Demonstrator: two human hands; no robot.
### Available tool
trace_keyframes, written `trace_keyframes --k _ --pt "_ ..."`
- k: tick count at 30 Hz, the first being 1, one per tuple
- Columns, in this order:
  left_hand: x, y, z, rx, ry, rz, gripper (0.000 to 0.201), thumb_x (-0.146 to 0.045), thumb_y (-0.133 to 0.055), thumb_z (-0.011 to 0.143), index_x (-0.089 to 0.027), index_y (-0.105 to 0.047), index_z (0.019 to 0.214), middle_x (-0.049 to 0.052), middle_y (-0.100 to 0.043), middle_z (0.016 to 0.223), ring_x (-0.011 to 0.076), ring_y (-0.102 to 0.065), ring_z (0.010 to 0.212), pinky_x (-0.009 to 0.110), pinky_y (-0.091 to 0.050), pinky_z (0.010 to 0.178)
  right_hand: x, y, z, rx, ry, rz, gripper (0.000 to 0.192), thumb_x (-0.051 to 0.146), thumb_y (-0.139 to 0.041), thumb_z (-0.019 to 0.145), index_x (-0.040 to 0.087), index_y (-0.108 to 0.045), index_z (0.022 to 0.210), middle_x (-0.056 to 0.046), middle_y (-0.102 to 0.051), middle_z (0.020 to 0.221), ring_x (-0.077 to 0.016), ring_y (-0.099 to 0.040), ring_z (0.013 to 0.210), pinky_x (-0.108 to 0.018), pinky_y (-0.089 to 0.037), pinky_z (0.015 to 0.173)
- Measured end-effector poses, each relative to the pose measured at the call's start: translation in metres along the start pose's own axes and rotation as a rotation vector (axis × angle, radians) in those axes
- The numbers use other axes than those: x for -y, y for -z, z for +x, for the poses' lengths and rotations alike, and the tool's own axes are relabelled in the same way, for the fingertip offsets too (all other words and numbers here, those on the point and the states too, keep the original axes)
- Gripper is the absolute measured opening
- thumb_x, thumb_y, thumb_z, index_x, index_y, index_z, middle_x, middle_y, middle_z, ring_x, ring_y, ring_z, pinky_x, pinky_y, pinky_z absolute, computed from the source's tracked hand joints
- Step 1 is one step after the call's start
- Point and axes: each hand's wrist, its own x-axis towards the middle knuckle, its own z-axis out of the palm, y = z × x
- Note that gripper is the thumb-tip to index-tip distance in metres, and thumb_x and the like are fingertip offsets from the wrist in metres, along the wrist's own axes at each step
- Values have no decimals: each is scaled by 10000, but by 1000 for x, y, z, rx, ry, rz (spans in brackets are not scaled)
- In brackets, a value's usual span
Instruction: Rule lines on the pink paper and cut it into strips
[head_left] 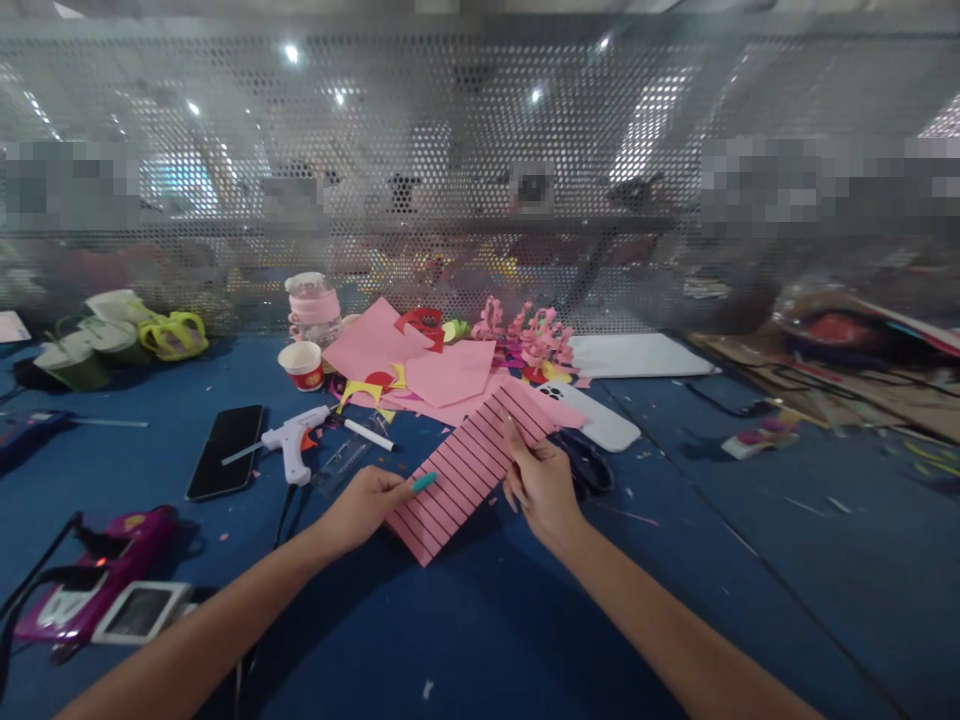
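Observation:
A strip of pink paper point(469, 462) with dark parallel lines across it is held at a slant above the blue table. My left hand point(371, 505) pinches its lower left end, the thumb with a long teal nail lying on top. Near the upper right end, my right hand point(544, 485) grips the same paper, thumb on the lined face and fingers behind its edge. Beyond it lie several pink sheets point(450, 372) with yellow and red scraps. Curled pink paper pieces point(544, 340) stand behind them.
To the left are a white glue gun point(294, 445), a black phone point(227, 450), a marker point(367, 434) and a paper cup point(302, 366). A purple device point(112, 570) lies nearer. A white phone point(596, 415) rests at right. A perforated metal screen point(450, 130) closes the back.

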Motion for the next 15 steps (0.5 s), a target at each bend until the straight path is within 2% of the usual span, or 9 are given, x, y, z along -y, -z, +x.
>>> trace_keyframes --k 3,5,8,10,12,15 --pt "-3 2 0 10 10 -1 556 -676 -638 576 -163 -508 408 -40 -425 393 77 -376 397 197 -324 414 4 1 2 -34 7 30 444 566 -766 480 178 -553 517 134 -258 229 -28 -212 181 -171 -205 206" --pt "-4 4 0 12 0 -2 507 -657 -627 609 -162 -618 496 5 -576 471 126 -520 455 226 -424 468 6 2 5 -43 22 46 458 571 -768 473 185 -525 506 133 -261 233 -30 -223 187 -176 -221 216" --pt "-3 8 -1 -35 -50 39 416 -563 -627 679 -171 -673 546 30 -663 547 165 -607 533 244 -474 529 8 3 8 -35 45 92 458 542 -798 438 187 -550 589 132 -323 290 -50 -324 226 -186 -295 252" --pt "0 12 -2 -180 -183 195 336 -467 -609 738 -187 -697 574 34 -689 572 174 -629 552 248 -486 554 6 2 8 -20 35 138 502 530 -813 403 197 -556 676 108 -459 419 -78 -460 314 -201 -378 299" --pt "3 15 -5 -365 -350 383 218 -376 -608 758 -214 -738 691 50 -735 709 200 -671 650 273 -513 645 2 0 4 44 -19 105 542 545 -803 404 205 -545 738 68 -569 584 -110 -558 417 -223 -433 336" --pt "8 19 -8 -505 -501 550 220 -323 -596 780 -255 -730 939 69 -709 1042 230 -689 849 311 -522 786 -5 -3 -5 233 -69 -134 497 502 -798 466 182 -572 772 27 -603 622 -111 -565 448 -204 -414 335"
